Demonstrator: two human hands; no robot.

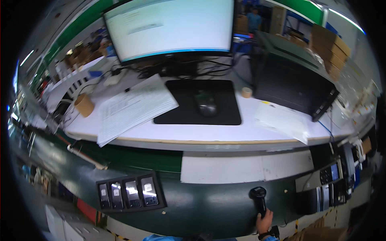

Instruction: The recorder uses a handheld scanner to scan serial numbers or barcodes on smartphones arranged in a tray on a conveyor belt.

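Seemingly early — right hand [264, 221] grips a scanner [257, 199] upright beside the tray [161, 188] of four phones [132, 193], not aimed at them; left hand is out of view.

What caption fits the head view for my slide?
Right hand grips a black handheld barcode scanner over a dark green conveyor belt, beside a black tray of four phones.

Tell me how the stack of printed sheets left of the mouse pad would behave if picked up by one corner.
The printed sheets look thin and loose, so they would probably flop and fan apart. One end already overhangs the white shelf, so a push could likely slide them off. They seem light. The right hand holds a black scanner, well away from them.
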